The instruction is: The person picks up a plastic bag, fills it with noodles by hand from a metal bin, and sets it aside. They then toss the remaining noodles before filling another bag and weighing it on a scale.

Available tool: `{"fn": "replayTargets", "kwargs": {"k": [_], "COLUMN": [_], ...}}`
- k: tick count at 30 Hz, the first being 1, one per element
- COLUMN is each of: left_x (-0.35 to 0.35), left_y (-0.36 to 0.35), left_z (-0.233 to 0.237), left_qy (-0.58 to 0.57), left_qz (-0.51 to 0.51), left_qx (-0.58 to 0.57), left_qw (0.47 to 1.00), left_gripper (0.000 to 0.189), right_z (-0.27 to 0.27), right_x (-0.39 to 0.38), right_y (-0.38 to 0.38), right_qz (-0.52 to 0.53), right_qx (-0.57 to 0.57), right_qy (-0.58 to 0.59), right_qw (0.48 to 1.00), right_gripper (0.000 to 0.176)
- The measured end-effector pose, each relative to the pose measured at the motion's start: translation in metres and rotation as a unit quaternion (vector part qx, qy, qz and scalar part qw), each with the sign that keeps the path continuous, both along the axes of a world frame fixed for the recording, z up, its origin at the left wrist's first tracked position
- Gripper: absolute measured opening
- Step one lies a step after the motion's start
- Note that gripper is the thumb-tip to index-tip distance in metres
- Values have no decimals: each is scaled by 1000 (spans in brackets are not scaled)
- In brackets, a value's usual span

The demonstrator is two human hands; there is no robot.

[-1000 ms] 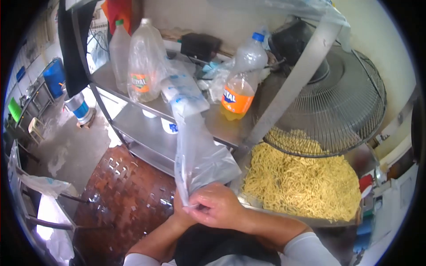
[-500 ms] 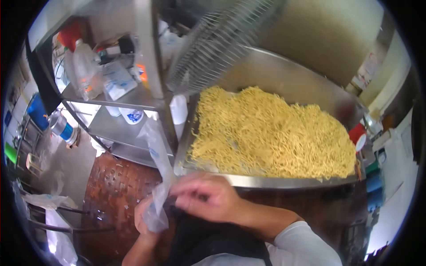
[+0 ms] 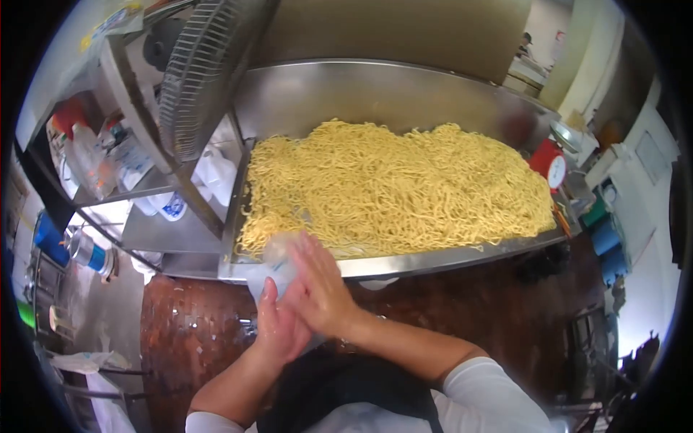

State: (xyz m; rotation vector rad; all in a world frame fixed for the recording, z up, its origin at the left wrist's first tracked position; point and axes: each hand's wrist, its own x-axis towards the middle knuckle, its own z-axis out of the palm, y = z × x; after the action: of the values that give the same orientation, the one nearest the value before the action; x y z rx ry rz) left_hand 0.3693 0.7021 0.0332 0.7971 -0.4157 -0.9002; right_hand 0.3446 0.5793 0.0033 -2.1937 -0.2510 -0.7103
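A translucent plastic bag (image 3: 273, 274) is bunched up between my two hands, just over the front edge of the noodle tray. My left hand (image 3: 281, 328) is on the lower side of the bag, thumb pointing up, with some of its fingers hidden. Across it lies my right hand (image 3: 321, 289), fingers long and together, pressing the bag against the left hand. Beyond them a wide heap of yellow noodles (image 3: 404, 187) covers most of the shallow metal tray (image 3: 404, 265).
A metal-caged fan (image 3: 196, 79) leans over the tray's left end. Steel shelving (image 3: 151, 234) with bottles and bags stands at the left. A red dial scale (image 3: 550, 167) sits at the tray's right end. Below is a brown tiled floor (image 3: 426, 310).
The bag, long and hanging from my hands before, is now gathered between them. Both hands have come together and risen toward the tray edge. The view has swung right.
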Motion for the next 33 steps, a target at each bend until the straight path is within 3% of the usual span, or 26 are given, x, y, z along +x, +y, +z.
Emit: {"fn": "replayTargets", "kwargs": {"k": [1, 2, 3, 4, 5, 6, 7, 9, 10, 12, 15, 17, 18, 19, 21, 22, 24, 28, 33], "left_x": [-6, -10, -13, -13, -13, -7, 2, 12, 22, 37, 51, 63, 71, 78, 87, 91, 94, 84, 62], "left_y": [-4, -9, -11, -12, -12, -6, 3, 12, 20, 42, 72, 98, 117, 131, 149, 155, 165, 154, 131], "left_z": [-10, -14, -17, -19, -24, -34, -47, -64, -76, -98, -105, -116, -115, -116, -111, -106, -97, -95, -92], "left_qy": [70, 70, 1, -66, -25, -22, 27, 123, 125, 257, 254, 201, 189, 186, 207, 229, 220, 234, 256], "left_qz": [-12, -17, -32, -43, 12, 22, 61, 157, 162, 36, 134, 232, 218, 263, 344, 379, 376, 421, 437], "left_qx": [-23, -27, 11, 52, 70, 79, 125, 147, 148, -55, -4, 41, 56, 87, 121, 122, 116, 119, 166], "left_qw": [997, 997, 999, 995, 997, 996, 990, 969, 968, 964, 958, 951, 956, 943, 908, 888, 893, 868, 846], "left_gripper": [97, 97, 88, 81, 55, 55, 39, 7, 7, 5, 12, 14, 13, 13, 15, 15, 17, 20, 20], "right_z": [-13, -11, -11, -12, -4, -2, -25, -44, -50, -59, -78, -84, -76, -78, -98, -114, -139, -113, -148], "right_x": [9, 13, 9, 4, -3, -3, 8, 19, 24, 31, 52, 66, 71, 77, 92, 103, 132, 211, 297], "right_y": [-21, -33, -34, -36, -35, -30, -27, -22, -21, -20, -39, -65, -74, -83, -97, -103, -122, -150, -218], "right_qz": [-27, -51, -42, -39, -2, 38, -5, -9, -26, -25, -33, -91, -103, -98, -130, -127, -141, -163, -201], "right_qx": [49, 98, 174, 177, 279, 373, 302, 262, 219, 211, 250, 57, -46, -48, -335, -333, -456, -366, -318], "right_qy": [50, 98, 87, 89, 191, 291, 171, 180, 182, 195, 262, 256, 262, 265, 231, 231, 283, 443, 410], "right_qw": [997, 989, 980, 979, 941, 880, 938, 948, 958, 957, 932, 961, 959, 958, 904, 905, 832, 802, 831], "right_gripper": [63, 60, 52, 52, 49, 48, 51, 53, 55, 56, 55, 40, 42, 42, 66, 66, 90, 81, 68]}}
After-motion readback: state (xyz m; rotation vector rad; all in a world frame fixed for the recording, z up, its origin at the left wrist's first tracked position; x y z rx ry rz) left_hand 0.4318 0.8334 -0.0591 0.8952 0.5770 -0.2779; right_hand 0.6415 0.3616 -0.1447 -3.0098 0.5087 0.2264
